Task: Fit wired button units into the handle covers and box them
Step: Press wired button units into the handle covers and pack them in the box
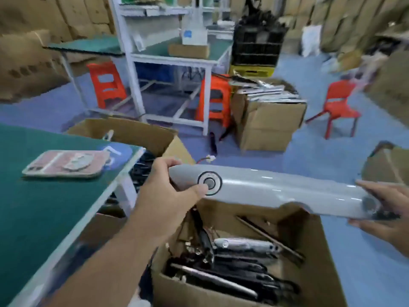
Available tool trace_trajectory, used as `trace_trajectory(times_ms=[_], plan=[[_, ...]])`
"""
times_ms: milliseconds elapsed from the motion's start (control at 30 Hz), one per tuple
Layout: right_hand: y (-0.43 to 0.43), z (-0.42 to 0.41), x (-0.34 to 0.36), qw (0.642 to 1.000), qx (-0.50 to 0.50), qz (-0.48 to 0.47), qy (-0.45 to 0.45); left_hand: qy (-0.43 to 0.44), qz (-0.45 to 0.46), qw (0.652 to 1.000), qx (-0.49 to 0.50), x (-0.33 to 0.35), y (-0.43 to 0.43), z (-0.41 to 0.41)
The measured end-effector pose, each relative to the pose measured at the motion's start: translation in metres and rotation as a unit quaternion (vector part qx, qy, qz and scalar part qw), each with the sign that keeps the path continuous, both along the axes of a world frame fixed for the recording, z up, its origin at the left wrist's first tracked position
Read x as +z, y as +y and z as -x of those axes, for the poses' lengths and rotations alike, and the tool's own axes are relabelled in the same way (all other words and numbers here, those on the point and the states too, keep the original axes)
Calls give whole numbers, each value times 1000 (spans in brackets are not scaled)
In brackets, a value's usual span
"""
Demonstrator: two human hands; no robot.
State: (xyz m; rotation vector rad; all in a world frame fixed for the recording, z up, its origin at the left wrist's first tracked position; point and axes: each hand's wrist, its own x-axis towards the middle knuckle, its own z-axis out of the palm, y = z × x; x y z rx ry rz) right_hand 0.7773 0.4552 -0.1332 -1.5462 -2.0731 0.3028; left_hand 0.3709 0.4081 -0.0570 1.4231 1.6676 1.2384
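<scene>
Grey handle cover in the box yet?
No, the left hand and right hand hold the grey handle cover by its ends above the open cardboard box.

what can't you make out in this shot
All head view.
Right hand: cut off by the right edge.
Button unit's wire: mostly hidden behind the long grey plastic handle cover and left hand; only its white connector shows.
Open brown cardboard box: dark parts inside blurred, uncountable.

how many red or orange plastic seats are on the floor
3: an orange stool left of the white workbench, a second orange stool between it and the full carton, a red chair at right. More may be hidden behind cartons.
</scene>
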Motion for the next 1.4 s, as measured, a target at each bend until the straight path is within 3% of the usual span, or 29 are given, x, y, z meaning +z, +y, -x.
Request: trace_trajectory(times_ms=[67, 133, 300, 433, 633, 733, 833, 967, 1233, 1333, 1400], plan=[[-23, -52, 8, 993, -102, -11, -65, 10, 63, 997, -50, -30, 18, -33], [-52, -68, -12, 987, -132, -11, -92, 28, 122, 988, -90, -60, 28, -53], [-107, -58, -78, 977, -165, 91, -102, 141, 248, 947, -146, -128, 28, -61], [-113, -41, -103, 978, -156, 97, -101, 173, 274, 936, -135, -158, 27, -58], [-77, -23, -98, 977, -155, 81, -123, 166, 245, 950, -95, -170, 40, -41], [-62, -3, -100, 943, -209, 160, -205, 146, 283, 944, -91, -170, 45, -30], [-54, 19, -113, 911, -179, 234, -288, 177, 316, 928, -92, -171, 37, -13], [-62, 49, -124, 927, -171, 222, -250, 172, 340, 919, -101, -158, -3, 13], [-63, 145, -97, 948, -61, 246, -191, -46, 253, 966, -34, -93, -139, 86], [-56, 221, -53, 985, 20, 158, -67, -92, 210, 972, -47, -52, -210, 129], [-57, 279, -17, 991, 96, 75, 54, -41, 169, 985, 19, -37, -263, 161]])
